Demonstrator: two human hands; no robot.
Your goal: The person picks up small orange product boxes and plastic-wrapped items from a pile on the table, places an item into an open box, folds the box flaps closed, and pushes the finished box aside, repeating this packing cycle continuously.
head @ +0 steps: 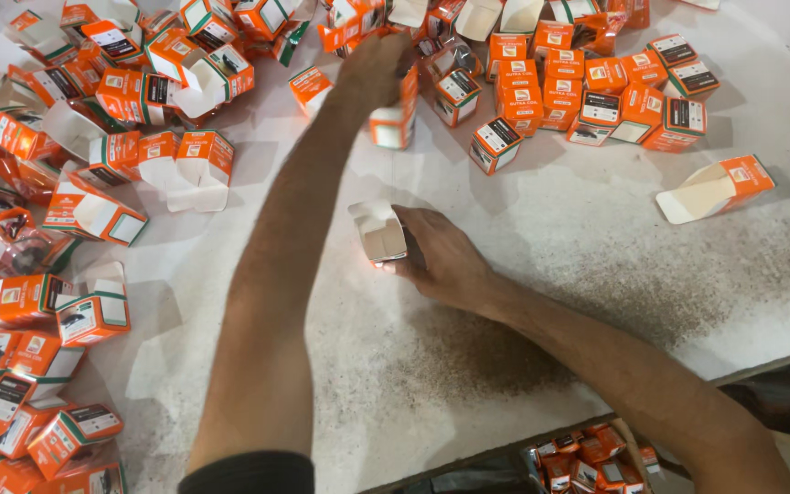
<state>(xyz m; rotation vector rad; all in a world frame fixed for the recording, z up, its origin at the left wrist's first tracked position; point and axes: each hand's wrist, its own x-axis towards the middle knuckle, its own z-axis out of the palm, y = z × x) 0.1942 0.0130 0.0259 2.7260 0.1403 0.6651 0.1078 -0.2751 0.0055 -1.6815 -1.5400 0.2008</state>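
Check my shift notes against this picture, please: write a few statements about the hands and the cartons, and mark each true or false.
1. The right hand holds a small open orange cardboard carton on the white worktable. True.
2. The left hand rests flat on bare table. False: it reaches into the far pile and closes on an orange carton.
3. The lone open carton lies at the right, apart from the piles. True.
4. All cartons are blue. False: they are orange and white.
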